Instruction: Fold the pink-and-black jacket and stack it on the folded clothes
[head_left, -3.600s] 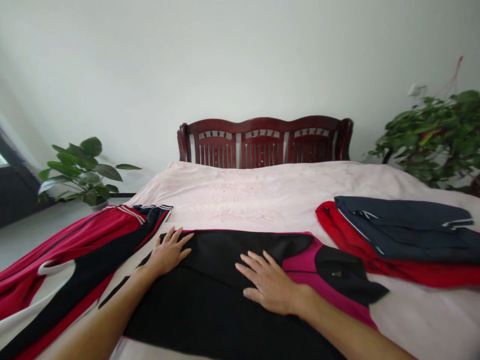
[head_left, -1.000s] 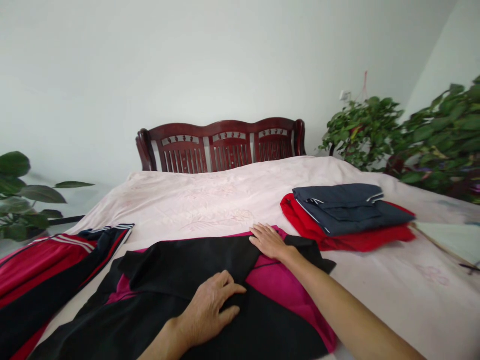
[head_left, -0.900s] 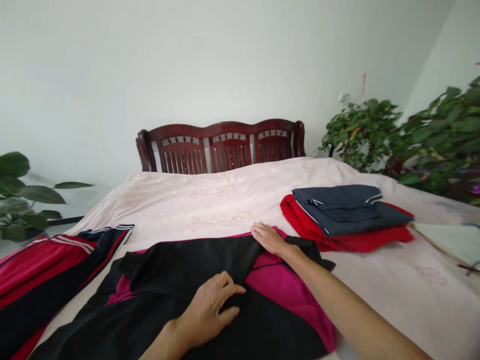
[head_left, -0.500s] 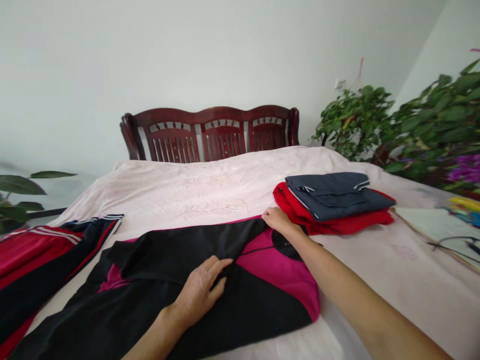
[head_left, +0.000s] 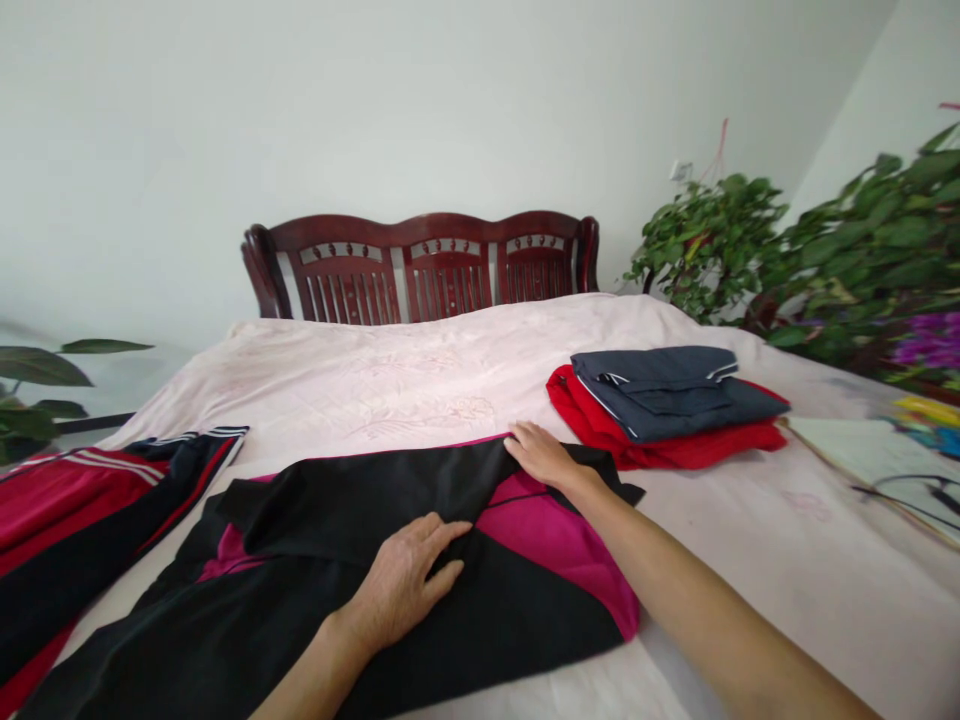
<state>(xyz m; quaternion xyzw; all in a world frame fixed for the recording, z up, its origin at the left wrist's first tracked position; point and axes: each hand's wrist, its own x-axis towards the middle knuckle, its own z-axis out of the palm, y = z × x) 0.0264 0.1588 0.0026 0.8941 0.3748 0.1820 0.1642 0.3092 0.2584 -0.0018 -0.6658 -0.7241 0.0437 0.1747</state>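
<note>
A black and magenta jacket (head_left: 300, 610) lies partly folded on the bed, with black cloth turned over its magenta side. My left hand (head_left: 409, 580) rests on the middle of it, fingers stretched out and thumb apart. At the jacket's far edge, my right hand (head_left: 541, 458) lies on the folded-over black cloth, fingers extended and close together. A black flap of the jacket sticks out under my right forearm. Some of the magenta part is hidden by that arm.
Folded dark grey clothing (head_left: 660, 390) sits on red clothing (head_left: 690, 455) at the right. A red and navy tracksuit garment (head_left: 97, 500) lies left. Further right are an open notebook (head_left: 862, 450) and dark cord. A wooden backrest (head_left: 442, 265) and plants (head_left: 712, 240) stand behind.
My right hand has shifted slightly left along the far edge, and its fingers have loosened from a pinch and flattened. Black cloth now covers more at the right; my left hand is nearly still.
</note>
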